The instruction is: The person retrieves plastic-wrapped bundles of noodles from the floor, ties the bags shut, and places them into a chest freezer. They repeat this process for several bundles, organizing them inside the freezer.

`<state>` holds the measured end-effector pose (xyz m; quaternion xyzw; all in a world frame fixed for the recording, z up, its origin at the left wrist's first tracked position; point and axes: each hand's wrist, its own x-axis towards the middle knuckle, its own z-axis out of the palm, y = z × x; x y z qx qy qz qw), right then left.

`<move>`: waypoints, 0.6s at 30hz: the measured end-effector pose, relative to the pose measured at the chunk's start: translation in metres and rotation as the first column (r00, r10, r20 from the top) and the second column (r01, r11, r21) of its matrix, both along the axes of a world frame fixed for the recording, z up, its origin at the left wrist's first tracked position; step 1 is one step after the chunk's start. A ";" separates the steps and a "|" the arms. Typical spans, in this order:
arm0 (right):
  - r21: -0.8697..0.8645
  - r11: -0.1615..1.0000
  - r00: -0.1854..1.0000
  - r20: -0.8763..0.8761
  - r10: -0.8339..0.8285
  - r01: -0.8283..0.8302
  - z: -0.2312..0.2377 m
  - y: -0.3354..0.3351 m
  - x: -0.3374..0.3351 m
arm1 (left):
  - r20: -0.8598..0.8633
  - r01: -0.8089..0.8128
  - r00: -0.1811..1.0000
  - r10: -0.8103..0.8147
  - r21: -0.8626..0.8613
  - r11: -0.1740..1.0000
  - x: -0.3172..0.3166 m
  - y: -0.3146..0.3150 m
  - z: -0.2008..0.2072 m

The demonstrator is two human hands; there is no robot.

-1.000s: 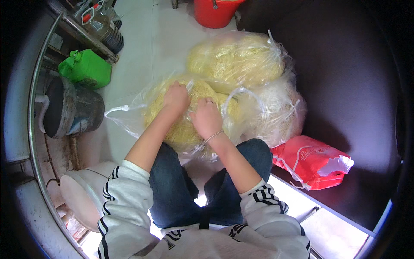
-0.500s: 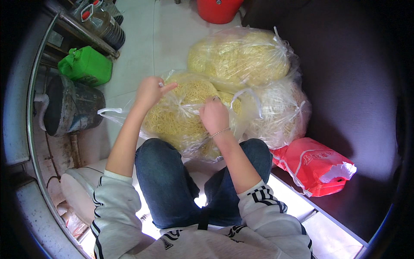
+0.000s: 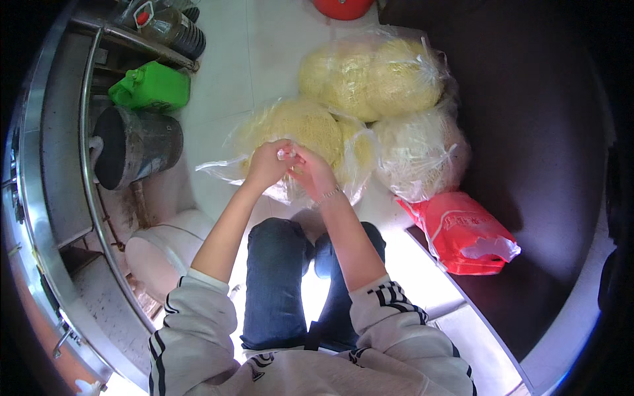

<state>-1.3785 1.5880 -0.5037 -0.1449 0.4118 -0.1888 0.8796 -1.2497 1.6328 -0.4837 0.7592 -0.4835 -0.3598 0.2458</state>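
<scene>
A clear plastic bag (image 3: 304, 122) of yellow noodles lies on the floor in front of my knees. Over its near side my left hand (image 3: 266, 165) and my right hand (image 3: 316, 174) meet, both closed. A crumpled bit of the bag's clear plastic shows between the fingers; my hands hide how it is gathered. One loose handle of the bag trails out to the left. Behind it and to the right sits another bag of yellow noodles (image 3: 370, 76), tied at its end. A third tied bag, with paler noodles (image 3: 422, 152), rests at its right.
A red plastic package (image 3: 465, 231), torn at one end, leans by the dark panel (image 3: 522, 119) on the right. Along the left stand a green jerrycan (image 3: 152, 86), a dark bucket (image 3: 139, 146), an oil jug (image 3: 172, 30) and a metal rail (image 3: 86, 132). A red bucket (image 3: 343, 6) stands far back.
My hands, apart over the noodle bag before, have come together at its near side. My left hand has moved right and its pointing finger has folded in. The whole view has shifted.
</scene>
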 end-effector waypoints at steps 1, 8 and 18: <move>0.067 0.995 0.997 0.023 -0.072 0.070 0.002 0.002 0.008 | -0.092 -0.013 0.996 0.016 0.034 0.999 0.002 0.003 0.002; 0.115 0.992 0.987 -0.156 -0.028 0.046 0.041 0.015 0.008 | -0.323 -0.030 0.944 0.070 0.126 0.992 -0.022 0.027 0.032; 0.404 0.884 0.871 -0.491 -0.007 0.235 0.018 0.030 0.041 | -0.149 0.257 0.963 -0.223 0.277 0.926 -0.007 0.028 0.092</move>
